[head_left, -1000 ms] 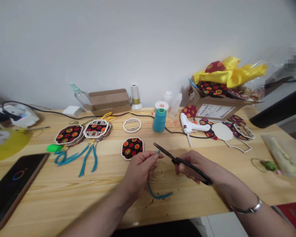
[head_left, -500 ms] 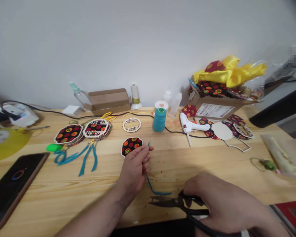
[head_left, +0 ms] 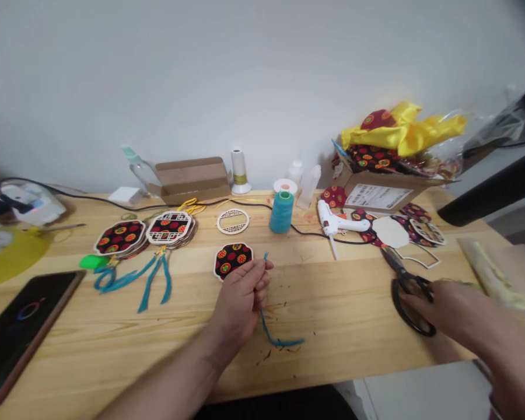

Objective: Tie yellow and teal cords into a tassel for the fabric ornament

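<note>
My left hand [head_left: 245,291] is closed around a teal thread strand [head_left: 280,342]; a short tip pokes out above the fingers and the longer tail curves down onto the table. Just behind it lies a patterned fabric plaque [head_left: 233,261] with a pale scalloped rim, partly covered by the hand. Over at the right, my right hand [head_left: 452,309] grips black-handled scissors [head_left: 405,280] by one handle, low at the tabletop. Their blades point away toward a pale wooden outline frame [head_left: 420,259]. A teal thread cone [head_left: 282,213] stands beyond my left hand.
Stacked plaques [head_left: 170,228] with teal tassels [head_left: 155,280] lie left, near a phone [head_left: 30,326]. A round lattice piece [head_left: 233,221], white glue gun [head_left: 339,221] and carton [head_left: 376,189] of fabric sit toward the wall. A black cable [head_left: 157,205] crosses behind.
My right hand has carried the scissors from the front middle of the table to the right side, turning the blades away from me. My left hand stays in place with the thread.
</note>
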`<state>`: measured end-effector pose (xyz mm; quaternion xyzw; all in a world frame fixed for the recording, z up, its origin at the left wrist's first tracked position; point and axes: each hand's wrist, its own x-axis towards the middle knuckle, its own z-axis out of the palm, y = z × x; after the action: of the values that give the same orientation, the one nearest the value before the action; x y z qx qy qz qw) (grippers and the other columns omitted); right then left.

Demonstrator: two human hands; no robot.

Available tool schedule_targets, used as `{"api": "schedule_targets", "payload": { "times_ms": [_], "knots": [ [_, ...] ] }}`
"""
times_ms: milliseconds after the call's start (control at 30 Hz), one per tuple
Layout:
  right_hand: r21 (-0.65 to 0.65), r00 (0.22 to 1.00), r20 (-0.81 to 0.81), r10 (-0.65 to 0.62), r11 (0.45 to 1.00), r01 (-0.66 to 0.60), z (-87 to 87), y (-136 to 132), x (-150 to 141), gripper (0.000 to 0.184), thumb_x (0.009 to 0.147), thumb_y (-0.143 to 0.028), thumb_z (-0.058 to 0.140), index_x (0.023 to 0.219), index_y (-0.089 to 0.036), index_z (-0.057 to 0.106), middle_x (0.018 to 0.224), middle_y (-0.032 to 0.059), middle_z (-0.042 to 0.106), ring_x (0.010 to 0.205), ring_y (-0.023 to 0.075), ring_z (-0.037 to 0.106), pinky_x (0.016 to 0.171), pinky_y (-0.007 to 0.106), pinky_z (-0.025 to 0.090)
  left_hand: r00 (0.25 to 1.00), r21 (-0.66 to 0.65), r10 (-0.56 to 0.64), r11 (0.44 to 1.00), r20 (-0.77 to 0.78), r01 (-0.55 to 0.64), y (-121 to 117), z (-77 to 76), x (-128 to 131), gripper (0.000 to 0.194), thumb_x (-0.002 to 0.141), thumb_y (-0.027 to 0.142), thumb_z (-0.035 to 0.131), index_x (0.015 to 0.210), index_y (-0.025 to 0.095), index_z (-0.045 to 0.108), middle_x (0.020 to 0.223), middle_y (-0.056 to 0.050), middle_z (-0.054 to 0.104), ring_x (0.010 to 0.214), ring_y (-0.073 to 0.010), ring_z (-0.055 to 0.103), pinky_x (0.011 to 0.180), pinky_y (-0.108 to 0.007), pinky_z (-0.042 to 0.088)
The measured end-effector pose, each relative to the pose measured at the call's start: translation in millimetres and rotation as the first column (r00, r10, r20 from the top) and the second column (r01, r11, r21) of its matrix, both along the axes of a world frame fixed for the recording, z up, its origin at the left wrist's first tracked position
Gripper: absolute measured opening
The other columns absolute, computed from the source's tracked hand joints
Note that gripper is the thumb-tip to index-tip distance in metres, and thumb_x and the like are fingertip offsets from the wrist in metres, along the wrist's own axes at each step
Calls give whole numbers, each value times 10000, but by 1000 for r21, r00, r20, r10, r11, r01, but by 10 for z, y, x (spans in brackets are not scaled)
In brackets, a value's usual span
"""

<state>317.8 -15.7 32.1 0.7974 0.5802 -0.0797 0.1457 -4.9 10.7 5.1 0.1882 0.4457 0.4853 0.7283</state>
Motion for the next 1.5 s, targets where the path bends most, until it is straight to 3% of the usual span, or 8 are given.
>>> {"api": "schedule_targets", "payload": {
  "times_ms": [167, 267, 333, 500, 733, 1000, 1300, 1500],
  "knots": [
    [176, 998, 50, 47, 983, -55, 160, 129, -383, 365, 805, -434, 469, 635, -159, 639, 677, 175, 649, 603, 269, 624, 505, 340, 389, 1000, 2, -5, 1000, -5, 5, -6, 11, 4, 209, 718, 300, 657, 768, 116, 572, 478, 96, 335, 367, 5, 199, 365, -141, 125],
    [419, 840, -210, 500, 823, -385, 198, 323, -899, 245, 858, -320, 452, 862, -193, 661, 895, 95, 661, 822, 209, 609, 686, 310, 447, 1000, 2, -14, 1000, -9, 14, -4, 19, 6, 226, 702, 308, 672, 765, 117, 569, 477, 96, 339, 367, 5, 198, 365, -139, 126],
    [458, 692, -324, 645, 747, -482, 162, 469, -1232, 184, 844, -243, 496, 909, -183, 658, 924, 76, 645, 899, 188, 571, 779, 294, 435, 1000, 4, -11, 1000, -23, 12, -1, 22, 6, 243, 692, 321, 681, 764, 118, 568, 473, 98, 341, 366, 5, 195, 363, -139, 128],
    [434, 564, -266, 782, 619, -654, -50, 699, -1640, 127, 796, -123, 539, 802, -133, 666, 825, 90, 618, 889, 212, 505, 808, 324, 394, 999, -1, -12, 1000, -41, 12, 6, 18, 10, 265, 676, 336, 693, 759, 117, 570, 464, 100, 348, 359, 5, 208, 361, -139, 137],
    [503, 588, -101, 802, 551, -665, -276, 715, -1584, 85, 790, -146, 567, 732, -127, 627, 822, 97, 581, 827, 215, 439, 765, 327, 379, 999, -14, -33, 999, -40, 32, -10, -2, 23, 254, 679, 331, 692, 761, 118, 580, 474, 97, 366, 357, 8, 221, 362, -138, 128],
    [561, 538, -229, 811, 562, -608, -341, 713, -1593, 113, 776, -76, 546, 685, -135, 579, 807, 81, 572, 840, 203, 444, 792, 328, 398, 998, 1, -44, 999, -55, 44, 2, 18, 11, 246, 680, 329, 689, 755, 116, 592, 484, 80, 425, 359, 1, 255, 359, -143, 152],
    [676, 487, -580, 653, 719, -161, -219, 598, -1641, 118, 807, -98, 476, 718, -167, 512, 813, 50, 586, 756, 144, 544, 676, 262, 429, 994, -2, -27, 1000, -110, 27, 5, 19, 24, 253, 677, 335, 683, 754, 101, 624, 685, -58, 672, 341, 16, 236, 355, -152, 165],
    [666, 537, -455, 710, 672, -323, -163, 434, -1701, 127, 868, -192, 449, 782, -177, 541, 681, 2, 618, 608, 118, 561, 565, 229, 360, 995, -11, -66, 998, -75, 65, 7, 20, 11, 244, 685, 323, 683, 757, 91, 662, 746, -67, 665, 370, 21, 198, 369, -159, 125]
  ]
}}
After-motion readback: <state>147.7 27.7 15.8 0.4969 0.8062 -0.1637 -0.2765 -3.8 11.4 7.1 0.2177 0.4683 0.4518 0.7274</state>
